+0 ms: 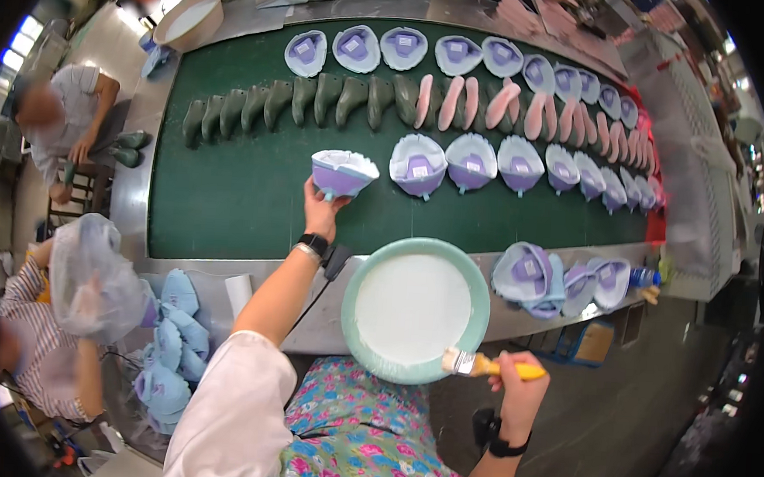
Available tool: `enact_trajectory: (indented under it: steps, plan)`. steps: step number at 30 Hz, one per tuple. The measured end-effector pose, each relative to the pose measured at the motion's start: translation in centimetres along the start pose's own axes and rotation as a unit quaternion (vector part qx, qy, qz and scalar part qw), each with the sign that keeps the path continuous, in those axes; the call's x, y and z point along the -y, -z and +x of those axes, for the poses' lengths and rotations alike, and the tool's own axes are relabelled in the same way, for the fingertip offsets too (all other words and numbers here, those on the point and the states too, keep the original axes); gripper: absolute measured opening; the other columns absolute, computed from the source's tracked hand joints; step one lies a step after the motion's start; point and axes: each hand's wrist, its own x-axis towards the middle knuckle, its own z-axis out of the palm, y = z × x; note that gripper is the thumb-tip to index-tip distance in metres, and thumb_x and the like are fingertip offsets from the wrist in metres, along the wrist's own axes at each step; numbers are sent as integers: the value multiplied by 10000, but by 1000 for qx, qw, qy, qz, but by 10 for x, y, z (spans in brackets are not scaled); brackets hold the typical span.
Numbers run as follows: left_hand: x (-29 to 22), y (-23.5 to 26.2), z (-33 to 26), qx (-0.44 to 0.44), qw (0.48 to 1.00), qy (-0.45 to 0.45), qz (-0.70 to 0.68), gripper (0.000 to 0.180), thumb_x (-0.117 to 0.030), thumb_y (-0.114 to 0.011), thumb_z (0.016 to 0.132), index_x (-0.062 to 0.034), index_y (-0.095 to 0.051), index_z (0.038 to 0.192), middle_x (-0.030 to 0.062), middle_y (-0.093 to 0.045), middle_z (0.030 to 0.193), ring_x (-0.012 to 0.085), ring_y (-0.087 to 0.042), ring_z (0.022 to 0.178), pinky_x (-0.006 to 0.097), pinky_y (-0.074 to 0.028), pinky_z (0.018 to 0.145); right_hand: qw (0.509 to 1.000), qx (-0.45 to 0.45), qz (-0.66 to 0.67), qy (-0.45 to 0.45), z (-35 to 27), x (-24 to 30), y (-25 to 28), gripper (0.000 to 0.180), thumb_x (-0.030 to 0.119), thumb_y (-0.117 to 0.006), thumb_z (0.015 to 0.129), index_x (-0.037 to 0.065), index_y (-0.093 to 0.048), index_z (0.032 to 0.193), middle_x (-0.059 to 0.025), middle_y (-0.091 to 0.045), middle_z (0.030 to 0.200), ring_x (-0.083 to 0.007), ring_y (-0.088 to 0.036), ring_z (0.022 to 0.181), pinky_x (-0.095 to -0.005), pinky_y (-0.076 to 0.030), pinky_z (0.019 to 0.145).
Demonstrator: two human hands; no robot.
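Note:
My left hand (320,213) is stretched out over the green belt, fingers closed round the underside of a purple shoe upper (344,175) with a white inner edge. My right hand (520,389) grips a paintbrush (484,365) by its yellow handle. The bristles are coated white and meet the rim of a pale green basin (354,311), close in front of me. White liquid (413,302) fills most of that basin. Right of my left hand, a near row of similar uppers (418,166) lies on the belt.
Dark green shoe lasts (352,97) and pink insoles (450,103) line the belt's middle, with another row of uppers (357,48) beyond. More uppers (524,273) are piled right of the basin, light blue pieces (175,339) at left. Two people (75,115) work on the left side.

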Motion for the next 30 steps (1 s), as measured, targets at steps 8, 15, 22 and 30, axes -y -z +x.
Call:
enact_trajectory:
  steps: [8, 15, 22, 30]
  plan:
    - [40, 24, -35, -26, 966, 232, 110, 666, -35, -537, 878, -101, -215, 1458, 147, -560, 1166, 233, -632, 863, 337, -550, 773, 998, -1, -44, 35, 12, 3, -37, 122, 91, -626, 880, -7, -600, 813, -57, -603, 711, -100, -546, 544, -214, -420, 478]
    - [-112, 249, -169, -144, 631, -53, 761, 606, -243, -759, 707, -69, -550, 1249, 175, -542, 1258, 366, -466, 1180, 473, -371, 1011, 977, 58, -48, 199, 37, 28, -75, 250, 151, -464, 974, 9, -527, 778, -52, -578, 832, -94, -471, 670, -226, -397, 618]
    - [-160, 348, -233, 79, 390, 196, 896, 1041, -518, -851, 503, -140, -425, 1375, 156, -187, 1537, 433, -236, 1369, 642, -266, 1037, 962, 215, -75, 150, 27, 41, -125, 270, 162, -457, 1002, -6, -504, 795, -108, -612, 869, -95, -500, 690, -227, -414, 634]
    - [-200, 352, -196, 286, 446, 24, 848, 167, -58, -593, 710, -101, -642, 863, 66, -631, 793, 272, -580, 956, 504, -346, 1022, 947, 227, -107, 200, 3, 64, -125, 239, 139, -461, 995, -13, -533, 825, -93, -622, 852, -64, -474, 640, -208, -396, 607]
